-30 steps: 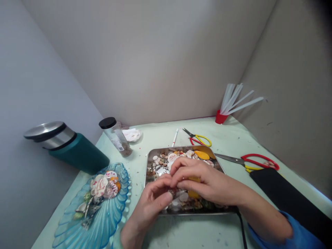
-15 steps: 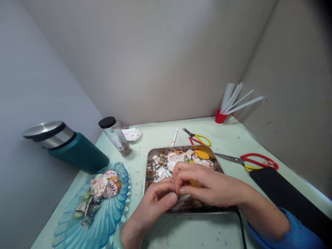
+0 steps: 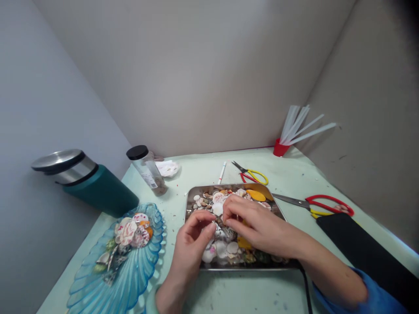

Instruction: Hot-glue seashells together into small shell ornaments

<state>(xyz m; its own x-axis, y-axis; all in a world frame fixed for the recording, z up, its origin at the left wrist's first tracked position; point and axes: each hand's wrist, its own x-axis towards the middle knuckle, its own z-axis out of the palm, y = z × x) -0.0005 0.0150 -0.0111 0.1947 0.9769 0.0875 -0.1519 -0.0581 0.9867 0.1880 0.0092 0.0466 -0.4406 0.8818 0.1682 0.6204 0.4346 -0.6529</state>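
A metal tray (image 3: 225,269) holds shells of many kinds, among them white round shells (image 3: 221,249) and a yellow oval piece (image 3: 255,196). Over its left part hovers my left hand (image 3: 194,244), thumb and forefinger pinched together; what lies between the tips is too small to name. My right hand (image 3: 258,223) is above the tray's middle, fingers bent down and pinched, hiding whatever they hold. A narrow gap separates the two sets of fingertips. Left of the tray, a blue scalloped glass dish (image 3: 137,270) carries a pile of shells (image 3: 127,232).
A teal bottle (image 3: 101,189) and a clear jar with black lid (image 3: 149,172) stand at the left. Behind the tray lie a marker (image 3: 222,173) and small scissors (image 3: 253,175). Larger scissors (image 3: 330,204), a black slab (image 3: 356,248) and a red cup of white sticks (image 3: 280,148) are right.
My hands, which were together over the tray, have parted a little. The left has tilted up and left; more shells show between them. The view has shifted slightly.
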